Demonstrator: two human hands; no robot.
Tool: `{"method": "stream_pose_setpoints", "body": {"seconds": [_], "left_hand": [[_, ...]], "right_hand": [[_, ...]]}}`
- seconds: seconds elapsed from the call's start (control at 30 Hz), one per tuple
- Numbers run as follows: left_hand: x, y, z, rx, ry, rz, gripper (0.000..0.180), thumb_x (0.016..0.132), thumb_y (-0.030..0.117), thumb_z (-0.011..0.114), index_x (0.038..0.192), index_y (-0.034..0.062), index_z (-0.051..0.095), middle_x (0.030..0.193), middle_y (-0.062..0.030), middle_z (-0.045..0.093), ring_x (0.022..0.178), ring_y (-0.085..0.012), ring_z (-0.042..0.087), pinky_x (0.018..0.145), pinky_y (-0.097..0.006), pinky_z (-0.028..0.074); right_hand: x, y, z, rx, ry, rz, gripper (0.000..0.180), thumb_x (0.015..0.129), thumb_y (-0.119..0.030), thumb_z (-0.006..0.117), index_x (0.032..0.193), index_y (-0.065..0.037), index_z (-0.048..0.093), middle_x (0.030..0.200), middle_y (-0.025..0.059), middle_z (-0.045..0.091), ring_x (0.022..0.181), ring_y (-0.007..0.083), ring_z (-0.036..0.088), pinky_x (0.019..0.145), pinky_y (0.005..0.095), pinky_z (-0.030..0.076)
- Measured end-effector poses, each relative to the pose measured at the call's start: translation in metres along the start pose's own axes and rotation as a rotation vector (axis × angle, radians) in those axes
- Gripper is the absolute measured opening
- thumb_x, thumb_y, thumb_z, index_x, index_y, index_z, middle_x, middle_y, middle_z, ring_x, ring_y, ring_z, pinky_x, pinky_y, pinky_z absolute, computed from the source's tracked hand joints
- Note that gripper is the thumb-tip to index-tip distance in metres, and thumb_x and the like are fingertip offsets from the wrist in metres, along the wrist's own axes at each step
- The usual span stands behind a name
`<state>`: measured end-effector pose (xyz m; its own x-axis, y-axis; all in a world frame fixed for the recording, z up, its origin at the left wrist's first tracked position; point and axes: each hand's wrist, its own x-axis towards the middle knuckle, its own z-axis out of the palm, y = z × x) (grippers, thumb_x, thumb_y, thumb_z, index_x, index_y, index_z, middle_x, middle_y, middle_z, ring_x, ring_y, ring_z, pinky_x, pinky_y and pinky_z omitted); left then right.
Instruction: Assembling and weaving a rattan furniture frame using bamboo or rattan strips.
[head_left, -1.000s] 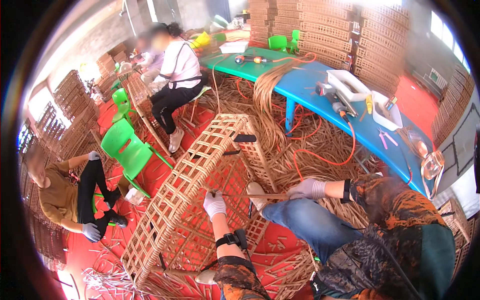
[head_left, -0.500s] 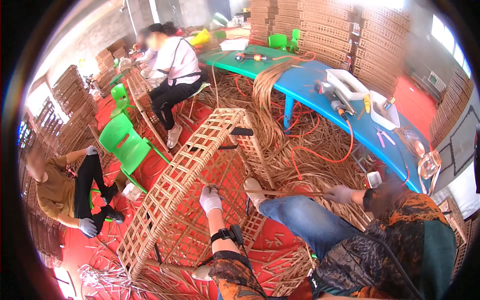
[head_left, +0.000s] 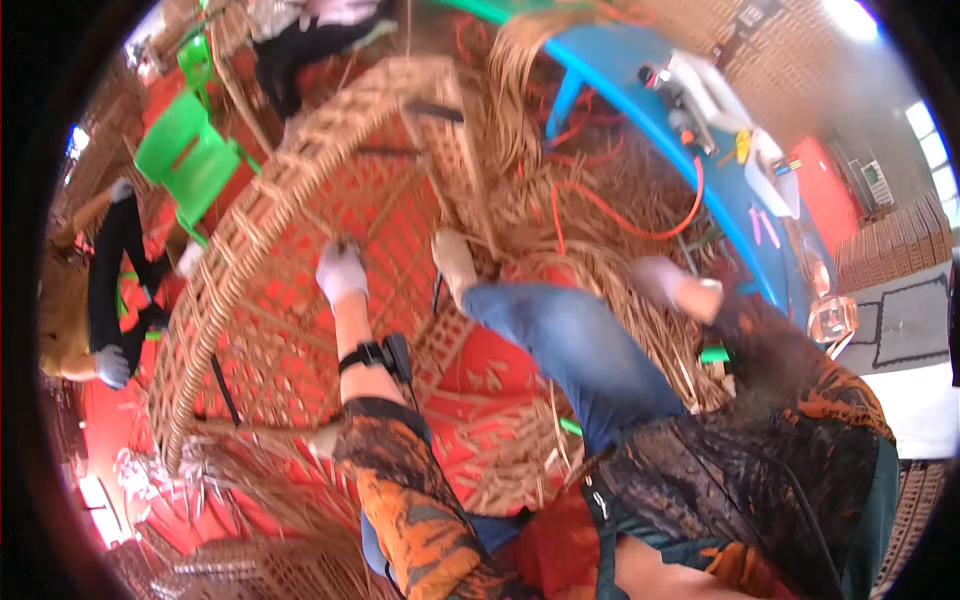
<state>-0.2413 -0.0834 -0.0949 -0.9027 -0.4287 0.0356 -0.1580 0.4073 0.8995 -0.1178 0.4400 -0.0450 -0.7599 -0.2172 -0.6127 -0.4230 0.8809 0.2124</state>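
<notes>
Woven rattan frame [head_left: 290,250] lying tilted on red floor. Gloved left hand [head_left: 341,272] pressed against frame's lattice. Gloved right hand [head_left: 672,283] held well right of frame, over loose rattan strands [head_left: 560,200]. Blue bench [head_left: 640,110] seen beyond strands; green chair [head_left: 185,155] left of frame.

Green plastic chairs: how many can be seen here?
2. One green chair stands left of the wicker frame, and part of another shows at the upper rim behind it. More may be hidden outside the picture.

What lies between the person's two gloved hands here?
In the head view, between the left hand on the woven rattan frame and the right hand lies the person's raised, jeans-clad knee.
</notes>
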Motion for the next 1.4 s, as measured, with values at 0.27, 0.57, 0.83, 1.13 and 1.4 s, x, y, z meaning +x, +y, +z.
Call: {"method": "stream_pose_setpoints", "body": {"seconds": [0.27, 0.57, 0.83, 1.13, 1.4], "left_hand": [[-0.017, 0.004, -0.011, -0.135, -0.064, -0.229, 0.025, 0.086, 0.000, 0.053, 0.108, 0.0021, 0.064, 0.078, -0.0057, 0.064, 0.056, -0.0119, 0.056, 0.053, -0.026, 0.045], [-0.023, 0.013, -0.002, -0.093, 0.051, -0.201, 0.022, 0.084, 0.001, 0.057, 0.104, -0.0029, 0.064, 0.083, -0.0097, 0.067, 0.057, -0.0119, 0.058, 0.055, -0.025, 0.048], [-0.031, 0.050, -0.007, 0.139, -0.011, -0.163, 0.025, 0.084, 0.013, 0.059, 0.105, 0.0005, 0.064, 0.084, -0.0138, 0.067, 0.071, -0.0180, 0.063, 0.070, -0.032, 0.050], [-0.010, -0.003, -0.035, 0.323, -0.166, -0.130, 0.027, 0.083, 0.015, 0.055, 0.107, 0.0116, 0.066, 0.076, -0.0143, 0.065, 0.069, -0.0209, 0.065, 0.067, -0.034, 0.049], [0.001, 0.012, -0.022, 0.574, -0.127, -0.151, 0.028, 0.083, 0.025, 0.058, 0.110, 0.0222, 0.067, 0.096, -0.0122, 0.068, 0.089, -0.0249, 0.066, 0.077, -0.037, 0.051]], "right_hand": [[0.196, -0.218, -0.198, 0.656, 0.629, -0.562, 0.037, 0.088, -0.033, 0.055, 0.116, -0.009, 0.056, 0.113, 0.0161, 0.060, 0.106, 0.0329, 0.056, 0.088, 0.0412, 0.045], [0.211, -0.251, -0.216, 0.516, 0.447, -0.458, 0.033, 0.091, -0.039, 0.044, 0.112, -0.019, 0.059, 0.090, 0.0186, 0.065, 0.087, 0.0357, 0.063, 0.078, 0.0451, 0.048], [0.168, -0.275, -0.200, 0.101, 0.554, -0.653, 0.025, 0.084, -0.020, 0.052, 0.107, -0.010, 0.054, 0.072, 0.0146, 0.065, 0.065, 0.0324, 0.065, 0.052, 0.0436, 0.050], [0.212, -0.259, -0.231, 0.487, 0.614, -0.587, 0.029, 0.089, -0.036, 0.048, 0.104, -0.016, 0.063, 0.098, 0.0114, 0.066, 0.091, 0.0298, 0.064, 0.077, 0.0426, 0.050], [0.274, -0.267, -0.248, 0.690, 0.468, -0.771, 0.039, 0.083, -0.017, 0.056, 0.121, -0.009, 0.055, 0.112, 0.0158, 0.062, 0.105, 0.0314, 0.059, 0.090, 0.0375, 0.045]]}}
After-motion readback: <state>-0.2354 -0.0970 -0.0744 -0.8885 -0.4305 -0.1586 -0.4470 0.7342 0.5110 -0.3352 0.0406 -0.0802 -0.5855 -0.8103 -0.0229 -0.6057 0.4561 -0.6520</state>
